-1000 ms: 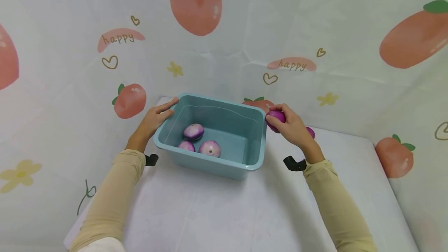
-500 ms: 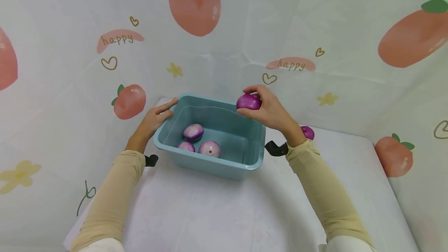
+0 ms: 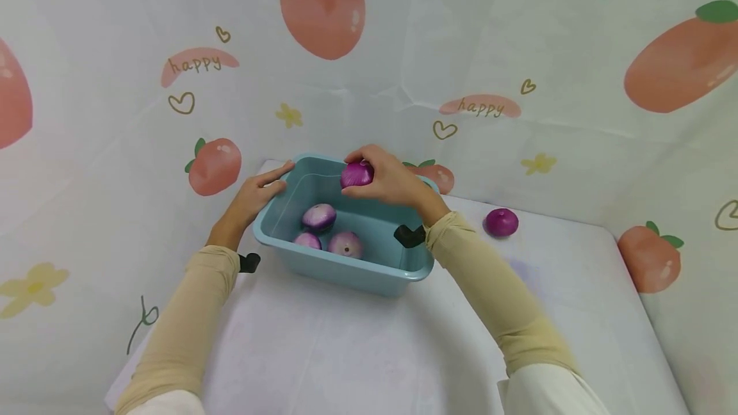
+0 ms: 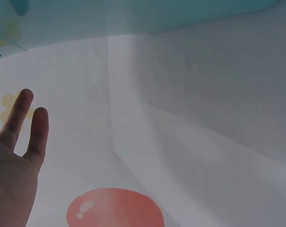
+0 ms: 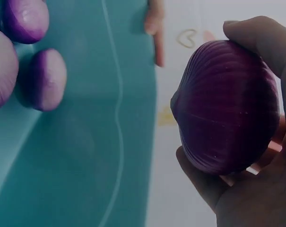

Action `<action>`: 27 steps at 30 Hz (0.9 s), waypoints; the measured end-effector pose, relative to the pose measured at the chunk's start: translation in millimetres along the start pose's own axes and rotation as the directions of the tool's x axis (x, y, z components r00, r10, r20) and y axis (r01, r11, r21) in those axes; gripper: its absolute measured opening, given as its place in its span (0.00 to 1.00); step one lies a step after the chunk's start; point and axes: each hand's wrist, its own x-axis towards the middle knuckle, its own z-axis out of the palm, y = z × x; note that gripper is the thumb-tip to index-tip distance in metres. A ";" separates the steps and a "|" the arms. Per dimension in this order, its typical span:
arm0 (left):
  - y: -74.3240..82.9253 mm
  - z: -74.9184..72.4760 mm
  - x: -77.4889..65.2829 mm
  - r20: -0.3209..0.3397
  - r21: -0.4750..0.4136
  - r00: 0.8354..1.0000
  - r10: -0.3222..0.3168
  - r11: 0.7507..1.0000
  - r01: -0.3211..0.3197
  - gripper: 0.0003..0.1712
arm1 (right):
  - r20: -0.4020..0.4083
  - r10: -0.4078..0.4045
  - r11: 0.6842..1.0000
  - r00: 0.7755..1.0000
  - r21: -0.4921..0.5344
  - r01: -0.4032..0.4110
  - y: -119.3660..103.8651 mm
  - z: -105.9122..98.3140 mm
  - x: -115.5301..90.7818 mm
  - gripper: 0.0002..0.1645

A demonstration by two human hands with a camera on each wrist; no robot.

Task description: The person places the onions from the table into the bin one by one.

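A purple onion [image 3: 357,175] is in my right hand [image 3: 392,178], above the back part of a blue-green plastic bin [image 3: 340,266]. The right wrist view shows thumb and fingers curled round this onion [image 5: 228,106]. My left hand [image 3: 254,197] rests against the bin's left rim, its fingers fairly straight; in the left wrist view two fingers of that hand [image 4: 13,175] stand extended outside the bin wall [image 4: 133,16]. Three pale purple-and-white onions lie at the bin's left: one at the back [image 3: 319,217], one at the front [image 3: 346,245], one partly hidden by the front rim [image 3: 308,240].
Another purple onion [image 3: 501,222] sits on the white table [image 3: 357,351], right of the bin. A white backdrop [image 3: 392,31] printed with fruit and hearts rises behind and at both sides. Black camera mounts [image 3: 410,235] stick out at the wrists.
My right hand has carried the purple onion leftward from beside the bin's right end, over the rim, to above the bin. My left hand and the bin have stayed put.
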 end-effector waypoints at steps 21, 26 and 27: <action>-17.9 -1.1 7.1 -0.012 0.027 1.000 0.009 1.000 -0.009 0.28 | 0.174 0.079 0.993 0.982 0.072 -0.093 12.2 64.7 40.1 0.41; -18.6 -0.9 8.1 -0.016 0.019 1.000 0.020 1.000 -0.019 0.28 | 0.209 0.134 0.989 0.969 0.033 -0.143 19.8 69.1 36.4 0.41; -18.3 -0.7 7.7 -0.017 0.014 1.000 0.022 1.000 -0.022 0.29 | 0.216 0.142 0.988 0.966 0.029 -0.152 21.8 69.9 35.8 0.41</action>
